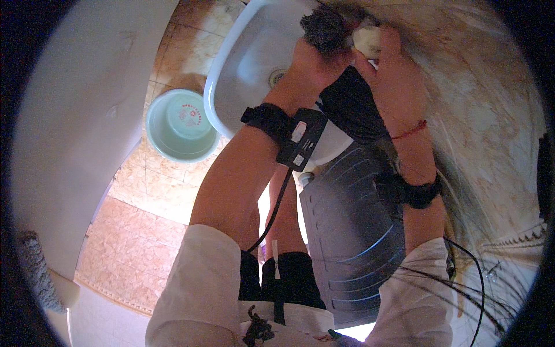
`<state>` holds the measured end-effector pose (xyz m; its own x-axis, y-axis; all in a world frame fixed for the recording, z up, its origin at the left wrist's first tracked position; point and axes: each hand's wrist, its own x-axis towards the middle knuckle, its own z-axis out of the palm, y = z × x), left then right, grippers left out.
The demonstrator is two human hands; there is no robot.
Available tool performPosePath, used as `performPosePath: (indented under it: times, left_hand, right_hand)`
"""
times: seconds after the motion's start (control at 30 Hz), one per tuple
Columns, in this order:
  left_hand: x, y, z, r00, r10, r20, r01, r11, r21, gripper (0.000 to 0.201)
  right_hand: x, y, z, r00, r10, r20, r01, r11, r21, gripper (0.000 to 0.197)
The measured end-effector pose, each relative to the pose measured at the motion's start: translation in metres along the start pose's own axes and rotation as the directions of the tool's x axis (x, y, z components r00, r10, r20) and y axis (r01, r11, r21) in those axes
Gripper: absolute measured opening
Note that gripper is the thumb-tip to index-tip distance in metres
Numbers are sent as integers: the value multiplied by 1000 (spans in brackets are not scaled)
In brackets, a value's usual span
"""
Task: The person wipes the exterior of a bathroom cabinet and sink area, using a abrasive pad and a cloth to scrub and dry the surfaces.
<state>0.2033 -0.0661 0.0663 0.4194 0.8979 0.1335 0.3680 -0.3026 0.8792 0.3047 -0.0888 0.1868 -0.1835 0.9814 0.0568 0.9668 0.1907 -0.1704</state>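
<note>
My left hand [318, 63] is at the far side of the white washbasin [215, 87], closed against a dark, rough-textured, bunched-up thing [326, 29] that looks like cloth. Its fingertips are hidden. Close beside it, my right hand [396, 63] grips a pale yellow, rounded piece [367, 41] that looks like a bar of soap, thumb and fingers bent round it. A black cloth [355, 107] drapes over the basin's right side, just below both hands.
A light green basin [159, 124] stands on the tiled floor left of the washbasin. A dark grey ribbed plastic piece [352, 237] stands right of my legs. Marbled wall [485, 115] borders my right arm. A black cable [277, 205] trails from the device on my left wrist.
</note>
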Motion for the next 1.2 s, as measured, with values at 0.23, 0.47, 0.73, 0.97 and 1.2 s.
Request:
performPosePath:
  times: [0.23, 0.47, 0.73, 0.97, 1.2]
  left_hand:
    - [9, 34, -31, 988, 26, -150, -6, 992, 129, 32]
    - [8, 37, -39, 991, 16, -136, 16, 974, 227, 31]
    - [14, 19, -54, 947, -315, 72, 199, 395, -897, 33]
    - [23, 18, -67, 904, -311, 293, 88, -536, -840, 31]
    - [32, 41, -92, 926, -239, 292, 114, -562, -819, 30]
  right_hand:
    - [-2, -13, 9, 975, 218, -33, -221, 957, -189, 49]
    - [-2, -13, 13, 961, 241, -136, -264, 945, -192, 52]
    - [-3, -10, 12, 961, 250, -120, -268, 950, -163, 52]
    - [0, -22, 20, 922, 348, -172, -372, 919, -132, 55]
    - [3, -27, 18, 867, 481, -131, -497, 848, -181, 57]
